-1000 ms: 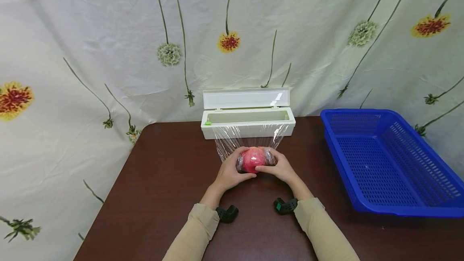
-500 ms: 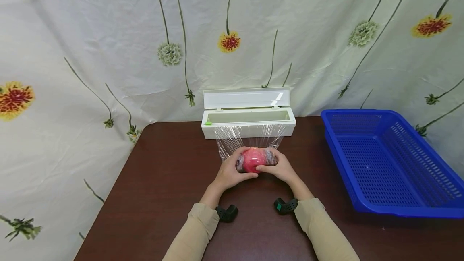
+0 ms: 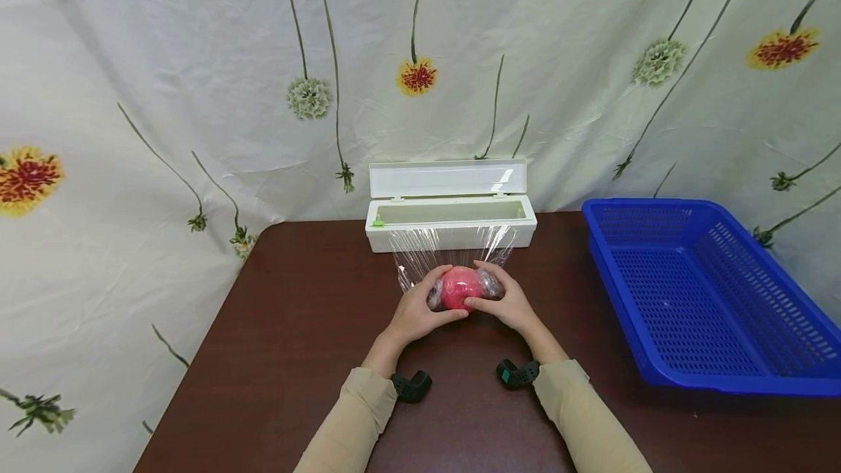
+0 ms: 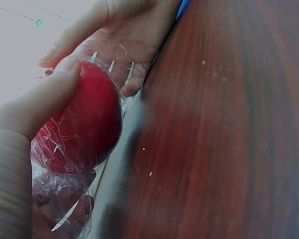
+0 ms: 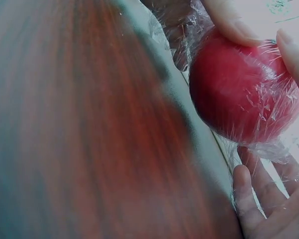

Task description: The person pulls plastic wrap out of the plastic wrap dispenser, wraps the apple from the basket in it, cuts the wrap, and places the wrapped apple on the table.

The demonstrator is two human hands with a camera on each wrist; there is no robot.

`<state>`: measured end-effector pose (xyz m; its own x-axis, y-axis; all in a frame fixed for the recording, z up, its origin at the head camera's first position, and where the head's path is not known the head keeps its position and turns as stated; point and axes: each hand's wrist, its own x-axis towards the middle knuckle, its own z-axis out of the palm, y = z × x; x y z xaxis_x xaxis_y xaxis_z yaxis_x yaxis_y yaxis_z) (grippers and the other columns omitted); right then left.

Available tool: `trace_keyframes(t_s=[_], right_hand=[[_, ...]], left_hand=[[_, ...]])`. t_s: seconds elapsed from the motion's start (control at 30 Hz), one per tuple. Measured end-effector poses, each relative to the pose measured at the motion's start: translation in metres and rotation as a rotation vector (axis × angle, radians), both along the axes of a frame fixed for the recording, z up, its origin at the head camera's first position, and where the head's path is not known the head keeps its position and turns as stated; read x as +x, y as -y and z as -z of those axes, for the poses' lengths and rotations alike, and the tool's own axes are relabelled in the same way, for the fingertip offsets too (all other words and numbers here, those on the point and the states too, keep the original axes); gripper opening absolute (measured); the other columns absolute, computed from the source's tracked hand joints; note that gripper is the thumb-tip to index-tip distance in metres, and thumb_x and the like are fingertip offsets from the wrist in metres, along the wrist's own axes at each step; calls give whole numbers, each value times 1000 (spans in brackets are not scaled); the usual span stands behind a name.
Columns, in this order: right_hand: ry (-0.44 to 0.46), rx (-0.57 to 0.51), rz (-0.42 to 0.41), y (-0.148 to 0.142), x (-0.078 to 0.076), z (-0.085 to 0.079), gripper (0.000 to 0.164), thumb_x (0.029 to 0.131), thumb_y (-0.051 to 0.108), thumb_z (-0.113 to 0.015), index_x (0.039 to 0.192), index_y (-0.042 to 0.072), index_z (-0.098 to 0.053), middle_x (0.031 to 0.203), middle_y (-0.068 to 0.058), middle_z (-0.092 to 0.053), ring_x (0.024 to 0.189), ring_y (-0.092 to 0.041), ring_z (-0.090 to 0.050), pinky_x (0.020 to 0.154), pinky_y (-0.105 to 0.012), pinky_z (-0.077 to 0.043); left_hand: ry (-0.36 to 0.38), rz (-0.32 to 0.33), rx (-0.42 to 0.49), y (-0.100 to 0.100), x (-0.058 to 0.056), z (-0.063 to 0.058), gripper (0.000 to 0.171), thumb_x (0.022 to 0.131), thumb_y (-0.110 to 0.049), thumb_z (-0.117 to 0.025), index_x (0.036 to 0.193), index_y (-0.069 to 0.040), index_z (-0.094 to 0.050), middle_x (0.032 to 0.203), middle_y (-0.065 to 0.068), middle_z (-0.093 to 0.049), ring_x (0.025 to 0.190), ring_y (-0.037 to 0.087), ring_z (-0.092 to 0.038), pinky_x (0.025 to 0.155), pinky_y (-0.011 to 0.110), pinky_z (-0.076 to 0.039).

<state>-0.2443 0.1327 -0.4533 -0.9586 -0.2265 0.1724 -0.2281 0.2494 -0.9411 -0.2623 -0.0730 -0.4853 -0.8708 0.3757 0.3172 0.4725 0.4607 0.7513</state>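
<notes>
A red apple (image 3: 461, 287) wrapped in cling film is held between both hands above the table. My left hand (image 3: 417, 310) grips its left side, with the thumb on the near face. From the right, my right hand (image 3: 511, 304) grips it with thumb and curled fingers. Bunched film sticks out at both sides of the apple, under the palms. A sheet of clear cling film (image 3: 453, 240) stretches from the apple to the white dispenser box (image 3: 453, 237). In both wrist views, thumbs press on the wrapped apple, and other fingers show through the film.
The dispenser's lid (image 3: 447, 179) stands raised at the table's back edge, with a small green piece (image 3: 377, 222) at its left end. A blue plastic basket (image 3: 614, 276) stands on the right of the dark wooden table (image 3: 296, 356). A flowered cloth (image 3: 230, 57) hangs behind.
The apple has turned slightly in the hands, and the fingers have shifted a little on it. The stretched film looks slightly narrower on its right side. Both arms stay nearly in place.
</notes>
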Motion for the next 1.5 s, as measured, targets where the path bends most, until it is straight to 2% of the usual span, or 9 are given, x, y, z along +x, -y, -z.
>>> trace_keyframes(t_s=[0.23, 0.47, 0.6, 0.73, 0.83, 0.93, 1.17, 1.3, 1.5], right_hand=[[-50, -39, -2, -1, 0, 1, 68, 78, 7, -74, 138, 3, -42, 135, -22, -45, 120, -39, -44, 98, -52, -39], [-78, -70, -20, -1, -1, 2, 66, 78, 4, -73, 137, 1, -43, 136, -21, -46, 122, -38, -43, 99, -52, -37], [-100, -73, -43, -2, -2, 4, 66, 78, 8, -76, 134, -2, -43, 135, -22, -46, 120, -39, -44, 98, -52, -39], [-87, -80, -57, -4, -11, 18, 66, 77, 10, -77, 135, 3, -45, 135, -18, -46, 120, -37, -43, 98, -52, -39], [-61, -89, -59, -5, -19, 31, 69, 75, 11, -79, 136, 12, -47, 136, -12, -46, 121, -33, -43, 98, -51, -39], [-73, -99, -75, -6, -20, 34, 71, 73, 16, -81, 135, 16, -47, 135, -9, -47, 120, -31, -44, 97, -50, -40], [-93, -102, -121, -6, -20, 38, 83, 69, 9, -83, 137, 12, -37, 135, -12, -43, 119, -30, -44, 97, -44, -43], [-80, -80, -131, -5, -20, 36, 89, 67, 2, -83, 141, 9, -34, 136, -16, -41, 120, -34, -42, 98, -49, -40], [-48, -28, -162, -1, -6, 10, 81, 68, 1, -81, 138, 4, -39, 133, -19, -45, 117, -35, -45, 97, -48, -41]], left_hand=[[34, -13, 12, 0, 1, -1, 82, 74, -47, -76, 141, -17, -40, 127, 2, -55, 109, 19, -54, 89, 41, -48], [74, -44, 4, 0, 2, -3, 79, 76, -50, -74, 142, -24, -40, 126, 0, -55, 109, 18, -54, 89, 40, -47], [81, -37, 11, 1, 2, -3, 78, 77, -50, -73, 142, -24, -39, 127, 0, -55, 109, 18, -54, 89, 41, -48], [85, -26, 18, 1, 2, -3, 77, 77, -50, -72, 142, -22, -39, 127, 1, -55, 109, 19, -54, 89, 42, -48], [88, -29, 14, 1, 1, -3, 77, 79, -50, -70, 142, -22, -39, 126, 2, -56, 109, 20, -55, 90, 42, -48], [90, -38, 6, 2, 1, -2, 75, 80, -51, -69, 143, -21, -39, 126, 4, -57, 109, 21, -55, 91, 44, -47], [123, -43, 3, 1, 2, -2, 75, 81, -54, -65, 143, -20, -38, 126, 5, -57, 109, 22, -55, 91, 44, -47], [144, -50, -4, 1, 2, -3, 76, 81, -55, -65, 143, -21, -38, 126, 5, -57, 109, 21, -56, 90, 44, -47], [165, -68, -10, 0, 4, -3, 75, 79, -56, -66, 142, -25, -39, 127, 3, -56, 111, 20, -54, 92, 43, -46]])
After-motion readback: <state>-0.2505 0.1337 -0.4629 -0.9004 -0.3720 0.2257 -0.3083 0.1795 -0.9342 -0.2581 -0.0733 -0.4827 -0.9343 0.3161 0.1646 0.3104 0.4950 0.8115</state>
